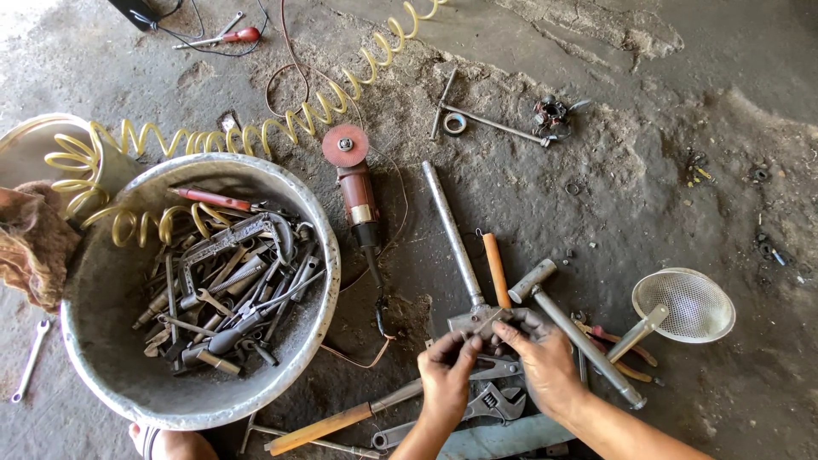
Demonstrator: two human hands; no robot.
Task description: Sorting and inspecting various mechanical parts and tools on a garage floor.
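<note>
Both hands sit low in the frame, right over the dirt floor [648, 187]. Left hand [446, 375] is curled, fingertips pinching a small dark part [482, 328] at the head of a long steel tool. Right hand [542, 358] comes in from the other side, fingers closed on that same small part, so the two hands meet on it, touching.

That long steel bar [450, 234] runs up and away from the hands, and an orange-handled tool [497, 271] lies just beside it on the right. Right of that, a metal hammer [579, 332] lies at a slant, its head near the right hand's knuckles. Under the wrists, an adjustable wrench [498, 402] rests on the ground, and a wooden-handled tool [336, 426] stretches off to the left.

Further right, a wire mesh strainer [686, 305] sits on the dirt, well apart from the hands. Up the middle, a red angle grinder [354, 183] lies with its disc facing up. On the left, a big metal basin [311, 341] is loaded with spanners and other hand tools, and a yellow coiled hose [256, 136] snakes across its rim and away over the floor. A loose spanner [30, 358] lies at the far left, outside the basin.
</note>
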